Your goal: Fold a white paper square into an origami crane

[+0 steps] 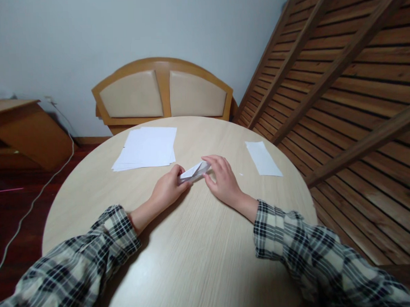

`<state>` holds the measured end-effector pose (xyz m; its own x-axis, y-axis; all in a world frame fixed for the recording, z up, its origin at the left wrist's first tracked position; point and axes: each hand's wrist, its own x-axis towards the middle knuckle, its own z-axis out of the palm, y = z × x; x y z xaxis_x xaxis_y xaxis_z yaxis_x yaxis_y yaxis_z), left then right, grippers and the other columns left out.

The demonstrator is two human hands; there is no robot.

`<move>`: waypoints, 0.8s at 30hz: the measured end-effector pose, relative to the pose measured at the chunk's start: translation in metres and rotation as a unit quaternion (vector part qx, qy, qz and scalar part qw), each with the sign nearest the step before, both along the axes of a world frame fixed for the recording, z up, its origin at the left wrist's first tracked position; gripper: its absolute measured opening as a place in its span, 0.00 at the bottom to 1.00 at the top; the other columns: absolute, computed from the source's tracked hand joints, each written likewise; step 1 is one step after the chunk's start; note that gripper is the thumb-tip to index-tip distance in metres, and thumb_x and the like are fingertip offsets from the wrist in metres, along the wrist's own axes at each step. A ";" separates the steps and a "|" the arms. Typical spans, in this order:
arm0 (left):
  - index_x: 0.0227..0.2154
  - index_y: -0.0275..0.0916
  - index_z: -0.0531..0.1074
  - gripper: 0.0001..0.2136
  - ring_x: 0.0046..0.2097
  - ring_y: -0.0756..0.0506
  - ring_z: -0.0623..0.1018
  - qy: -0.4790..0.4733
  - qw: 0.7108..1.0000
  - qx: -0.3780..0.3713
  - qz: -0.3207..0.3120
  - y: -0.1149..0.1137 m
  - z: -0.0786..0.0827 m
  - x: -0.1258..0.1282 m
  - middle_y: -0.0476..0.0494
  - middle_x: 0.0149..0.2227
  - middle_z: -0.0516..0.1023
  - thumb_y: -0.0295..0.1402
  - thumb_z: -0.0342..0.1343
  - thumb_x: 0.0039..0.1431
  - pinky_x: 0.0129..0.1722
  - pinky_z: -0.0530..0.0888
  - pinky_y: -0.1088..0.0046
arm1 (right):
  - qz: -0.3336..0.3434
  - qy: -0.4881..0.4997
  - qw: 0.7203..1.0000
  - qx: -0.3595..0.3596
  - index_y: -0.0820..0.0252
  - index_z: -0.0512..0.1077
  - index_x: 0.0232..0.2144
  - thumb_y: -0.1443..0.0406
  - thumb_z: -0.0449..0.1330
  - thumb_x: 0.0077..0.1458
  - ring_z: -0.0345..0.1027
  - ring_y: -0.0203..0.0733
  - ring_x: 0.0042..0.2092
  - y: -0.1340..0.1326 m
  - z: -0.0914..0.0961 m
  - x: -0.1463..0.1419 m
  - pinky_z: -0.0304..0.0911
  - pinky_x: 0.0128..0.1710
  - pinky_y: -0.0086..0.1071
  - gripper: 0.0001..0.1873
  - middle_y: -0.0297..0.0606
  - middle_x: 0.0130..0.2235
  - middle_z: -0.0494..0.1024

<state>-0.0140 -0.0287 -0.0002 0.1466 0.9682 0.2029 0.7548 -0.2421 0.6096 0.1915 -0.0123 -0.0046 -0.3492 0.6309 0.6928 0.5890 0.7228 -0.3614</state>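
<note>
A small piece of folded white paper [193, 171] is held between my two hands above the middle of the table. Its upper side shows a raised triangular fold. My left hand [169, 186] grips the left end, thumb and fingers closed on it. At the other end, my right hand [223, 180] pinches the paper, with the index finger along the far edge and the thumb on the near side. The underside of the paper is hidden.
A stack of white paper sheets [150, 147] lies at the back left of the round wooden table [196, 262]. On the right rests a white paper strip [263, 159]. Beyond stand a headboard [166, 89] and a slatted wooden panel [341, 97]. A white cable [40, 192] trails at left.
</note>
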 end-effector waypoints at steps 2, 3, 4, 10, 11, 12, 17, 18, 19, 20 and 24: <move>0.41 0.38 0.68 0.13 0.34 0.44 0.73 -0.082 0.996 0.020 -0.010 0.003 0.001 0.001 0.44 0.35 0.76 0.36 0.58 0.55 0.35 0.66 0.70 | -0.029 0.069 0.997 0.000 0.55 0.64 0.50 0.69 0.57 0.57 0.66 0.48 0.50 -0.001 0.000 -0.002 0.64 0.52 0.47 0.18 0.44 0.47 0.71; 0.40 0.37 0.69 0.12 0.36 0.44 0.73 -0.127 0.991 0.030 -0.015 0.004 0.000 0.002 0.43 0.36 0.77 0.37 0.58 0.55 0.37 0.67 0.69 | -0.038 0.105 0.994 -0.015 0.55 0.64 0.47 0.69 0.57 0.56 0.67 0.47 0.46 0.000 -0.001 -0.003 0.66 0.49 0.46 0.16 0.42 0.44 0.71; 0.39 0.36 0.70 0.13 0.37 0.44 0.73 -0.170 0.985 0.036 -0.018 0.006 -0.001 0.003 0.43 0.36 0.76 0.38 0.58 0.54 0.38 0.67 0.69 | -0.044 0.144 0.988 -0.038 0.54 0.63 0.45 0.68 0.58 0.56 0.68 0.45 0.43 0.001 -0.003 -0.004 0.67 0.45 0.43 0.14 0.40 0.41 0.70; 0.33 0.35 0.72 0.15 0.28 0.49 0.68 -0.389 0.920 -0.040 0.019 0.003 -0.004 0.023 0.49 0.27 0.71 0.41 0.62 0.49 0.28 0.63 0.73 | 0.027 0.298 0.932 -0.205 0.54 0.62 0.38 0.58 0.57 0.59 0.68 0.39 0.36 0.011 -0.016 -0.017 0.67 0.37 0.36 0.09 0.35 0.36 0.71; 0.33 0.34 0.72 0.15 0.27 0.50 0.67 -0.423 0.904 -0.060 0.021 0.001 -0.004 0.027 0.50 0.27 0.71 0.41 0.62 0.49 0.27 0.63 0.74 | 0.044 0.308 0.923 -0.228 0.54 0.62 0.38 0.57 0.57 0.59 0.68 0.39 0.36 0.012 -0.017 -0.020 0.67 0.37 0.36 0.10 0.35 0.36 0.71; 0.33 0.34 0.71 0.15 0.27 0.50 0.68 -0.448 0.891 -0.073 0.025 -0.001 -0.003 0.031 0.50 0.26 0.71 0.41 0.62 0.48 0.27 0.63 0.74 | 0.058 0.315 0.915 -0.246 0.54 0.63 0.37 0.57 0.57 0.59 0.69 0.39 0.37 0.011 -0.017 -0.023 0.67 0.37 0.35 0.10 0.35 0.36 0.71; 0.36 0.35 0.70 0.17 0.33 0.46 0.72 -0.442 0.893 -0.081 0.025 -0.004 -0.005 0.037 0.45 0.31 0.75 0.42 0.62 0.50 0.33 0.68 0.71 | 0.090 0.343 0.892 -0.280 0.54 0.63 0.36 0.58 0.60 0.56 0.70 0.39 0.36 0.005 -0.015 -0.037 0.68 0.36 0.35 0.10 0.34 0.35 0.72; 0.37 0.35 0.70 0.17 0.34 0.45 0.73 -0.420 0.905 -0.069 0.025 -0.004 -0.006 0.036 0.45 0.33 0.75 0.42 0.62 0.50 0.34 0.68 0.70 | 0.091 0.347 0.889 -0.287 0.54 0.63 0.36 0.59 0.60 0.55 0.70 0.39 0.35 0.004 -0.015 -0.038 0.69 0.34 0.34 0.10 0.33 0.34 0.72; 0.37 0.35 0.70 0.17 0.36 0.45 0.73 -0.401 0.914 -0.061 0.020 -0.004 -0.006 0.034 0.44 0.34 0.75 0.42 0.62 0.50 0.35 0.69 0.70 | 0.090 0.349 0.885 -0.294 0.54 0.63 0.36 0.59 0.60 0.55 0.70 0.39 0.34 0.004 -0.015 -0.038 0.69 0.33 0.34 0.10 0.33 0.34 0.72; 0.38 0.35 0.70 0.17 0.37 0.44 0.73 -0.387 0.920 -0.057 0.009 -0.003 -0.007 0.032 0.44 0.35 0.75 0.41 0.62 0.51 0.36 0.69 0.69 | 0.088 0.352 0.882 -0.299 0.54 0.64 0.36 0.60 0.61 0.54 0.70 0.38 0.34 0.004 -0.015 -0.038 0.68 0.32 0.34 0.10 0.33 0.34 0.72; 0.41 0.35 0.69 0.18 0.39 0.45 0.73 -0.390 0.913 -0.082 -0.086 -0.002 -0.009 0.026 0.44 0.38 0.76 0.40 0.63 0.51 0.38 0.69 0.70 | 0.082 0.370 0.877 -0.297 0.54 0.64 0.35 0.61 0.63 0.51 0.69 0.38 0.34 0.006 -0.015 -0.031 0.68 0.33 0.33 0.11 0.34 0.34 0.72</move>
<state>0.0119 -0.0311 -0.0087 0.1726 0.9712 0.1642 0.0353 -0.1726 0.9844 0.1604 -0.0062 -0.0200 -0.0622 0.9405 0.3341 -0.0587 0.3308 -0.9419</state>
